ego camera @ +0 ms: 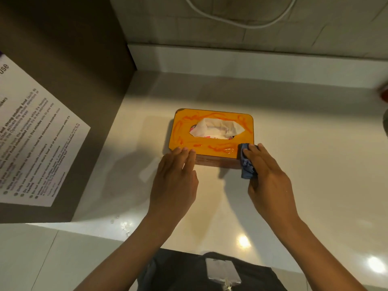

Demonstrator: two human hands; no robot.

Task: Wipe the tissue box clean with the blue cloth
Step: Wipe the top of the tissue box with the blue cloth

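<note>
An orange-topped wooden tissue box [212, 143] lies flat on the white counter, smeared with red streaks around its rim, a white tissue poking from its slot. My left hand [176, 181] rests with flat fingers against the box's near left corner, holding nothing. My right hand [268, 179] grips a crumpled blue cloth [246, 164] and presses it against the box's near right corner.
A dark cabinet side with a printed notice [35, 139] walls in the left. A white cable [241, 19] hangs on the tiled back wall. A blurred red object [383, 91] sits at the right edge. Water droplets [123, 225] dot the counter's front edge.
</note>
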